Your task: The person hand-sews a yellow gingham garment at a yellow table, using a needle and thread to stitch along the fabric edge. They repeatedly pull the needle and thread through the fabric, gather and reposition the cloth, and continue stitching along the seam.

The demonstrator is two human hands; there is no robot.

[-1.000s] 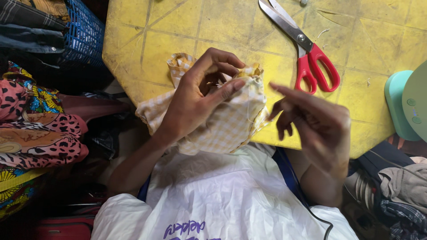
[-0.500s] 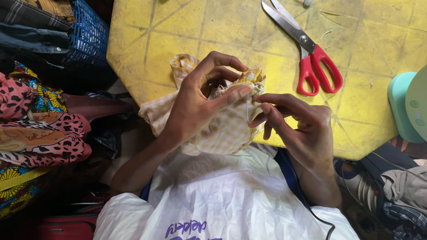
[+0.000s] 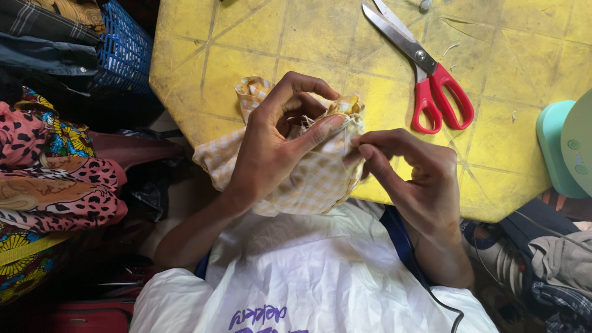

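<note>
left hand (image 3: 271, 154) bunches checked cloth (image 3: 311, 185) | right hand (image 3: 413, 179) fingers pinched shut on its edge — light, limp, likely best gripped at folds

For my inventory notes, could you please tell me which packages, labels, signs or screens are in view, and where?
Printed lettering: purple, on the white garment at the bottom edge.
Small markings: on the pale green device at the right edge of the yellow table.
No packages, signs or screens show.
</note>
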